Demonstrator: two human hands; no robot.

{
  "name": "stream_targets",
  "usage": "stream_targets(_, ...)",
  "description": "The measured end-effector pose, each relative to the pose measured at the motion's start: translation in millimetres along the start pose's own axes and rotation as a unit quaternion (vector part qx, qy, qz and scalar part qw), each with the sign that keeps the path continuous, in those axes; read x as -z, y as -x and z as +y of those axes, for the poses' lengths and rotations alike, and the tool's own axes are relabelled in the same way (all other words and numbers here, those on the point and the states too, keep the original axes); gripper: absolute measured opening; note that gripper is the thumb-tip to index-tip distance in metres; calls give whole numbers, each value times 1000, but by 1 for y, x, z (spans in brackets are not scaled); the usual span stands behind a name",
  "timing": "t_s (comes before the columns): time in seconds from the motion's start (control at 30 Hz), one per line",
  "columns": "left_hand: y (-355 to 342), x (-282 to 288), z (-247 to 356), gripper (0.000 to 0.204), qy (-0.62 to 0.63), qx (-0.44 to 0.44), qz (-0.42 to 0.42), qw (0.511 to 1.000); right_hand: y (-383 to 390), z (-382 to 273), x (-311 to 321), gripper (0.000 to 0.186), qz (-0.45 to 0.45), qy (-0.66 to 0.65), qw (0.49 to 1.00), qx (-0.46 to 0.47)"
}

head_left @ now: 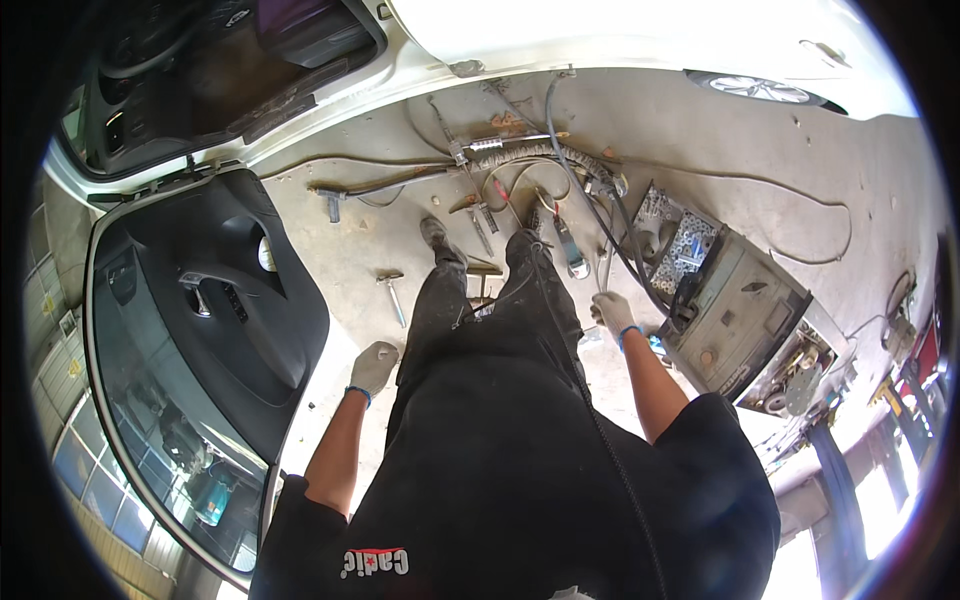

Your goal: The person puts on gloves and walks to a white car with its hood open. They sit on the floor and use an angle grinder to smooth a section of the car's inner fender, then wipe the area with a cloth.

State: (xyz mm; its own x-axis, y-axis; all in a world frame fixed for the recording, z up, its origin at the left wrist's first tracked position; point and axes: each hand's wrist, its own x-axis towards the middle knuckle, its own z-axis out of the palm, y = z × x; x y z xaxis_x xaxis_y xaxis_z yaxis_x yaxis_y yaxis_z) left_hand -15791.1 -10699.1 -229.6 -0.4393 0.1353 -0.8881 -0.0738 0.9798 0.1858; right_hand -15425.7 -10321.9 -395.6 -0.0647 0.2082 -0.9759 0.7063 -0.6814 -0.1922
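Note:
In white gloves with blue cuffs, my left hand (373,365) hangs beside my left leg, fingers curled, with nothing showing in it. My right hand (610,312) is closed beside my right leg; a thin metal piece rises from it or lies just beyond, and I cannot tell what it grips. A hammer (390,279) lies on the concrete floor (730,150) above my left hand. An angle-grinder-like green tool (570,247) lies by my right foot. Hoses (520,156), cables and other hand tools are spread around my feet.
An open white car door with black trim (250,310) stands close on my left. The white car body (600,35) spans the top. A worn metal toolbox (735,310) with sockets (675,235) sits at my right, a looped cable beyond it. Equipment (900,390) stands at the far right.

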Motion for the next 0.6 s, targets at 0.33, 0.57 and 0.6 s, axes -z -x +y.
stream_targets(0.33,14,-24,88,32,46,-49,-34,997,-33,-46,-7,30,-10,94,986,141)
stream_targets(0.57,-56,-21,79,49,45,-48,-237,969,31,-97,-154,44,-261,330,882,213)
stream_targets(0.6,-70,-25,65,52,57,-44,-267,961,38,-98,-177,46,-298,356,861,209)
